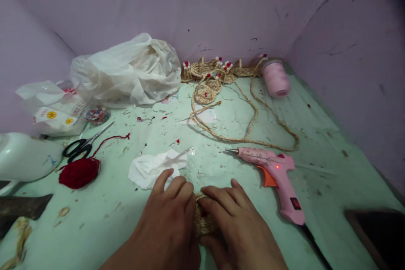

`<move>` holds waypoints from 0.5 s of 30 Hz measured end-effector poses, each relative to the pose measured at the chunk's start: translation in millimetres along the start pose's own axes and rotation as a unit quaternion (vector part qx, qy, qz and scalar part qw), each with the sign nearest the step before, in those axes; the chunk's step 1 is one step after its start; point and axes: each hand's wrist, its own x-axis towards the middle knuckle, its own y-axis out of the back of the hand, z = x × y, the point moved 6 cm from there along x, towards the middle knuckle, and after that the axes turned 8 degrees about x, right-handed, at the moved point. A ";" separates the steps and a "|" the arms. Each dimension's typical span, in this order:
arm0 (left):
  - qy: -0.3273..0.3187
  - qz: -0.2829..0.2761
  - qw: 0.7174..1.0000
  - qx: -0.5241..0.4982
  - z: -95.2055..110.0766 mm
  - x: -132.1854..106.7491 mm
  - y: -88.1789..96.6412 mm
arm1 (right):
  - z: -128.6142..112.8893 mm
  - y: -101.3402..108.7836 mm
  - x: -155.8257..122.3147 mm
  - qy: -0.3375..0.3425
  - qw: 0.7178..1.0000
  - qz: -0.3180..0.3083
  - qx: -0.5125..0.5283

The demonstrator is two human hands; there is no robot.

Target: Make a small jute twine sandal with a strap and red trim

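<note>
Both my hands press together on a small coiled jute-rope piece (203, 219) at the near edge of the pale green surface (221, 135). My left hand (169, 219) covers its left side, fingers curled over it. Against its right side lies my right hand (236, 219), fingers bent onto the coil. Most of the coil is hidden under my fingers. A crumpled white tissue (152, 168) lies just beyond my left hand. To the right of my right hand rests a pink glue gun (278, 177), nozzle pointing left, with a red light lit.
A long jute rope (249, 122) loops toward coiled rope pieces with red-and-white pins (211, 71) at the back wall. A pink thread spool (276, 78), white plastic bags (126, 71), black scissors (80, 145) and red yarn (79, 172) lie around.
</note>
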 end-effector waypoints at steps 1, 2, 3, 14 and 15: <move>0.002 0.002 1.000 0.003 0.5 -0.2 0.5 | 0.1 0.9 -0.5 0.000 1.000 0.007 0.000; 0.004 0.000 1.000 0.003 1.0 -0.2 1.0 | -0.3 1.7 -0.9 0.000 1.000 0.009 0.000; 0.007 -0.003 1.000 0.001 1.3 -0.1 1.6 | -1.1 2.7 -1.2 -0.002 1.000 0.009 0.000; -0.002 -0.058 0.996 0.071 11.8 -10.0 11.6 | -16.5 7.8 -5.6 -0.009 0.999 0.031 -0.010; -0.003 -0.052 0.996 0.076 12.5 -10.3 11.7 | -17.1 7.7 -6.3 -0.006 0.999 0.037 -0.013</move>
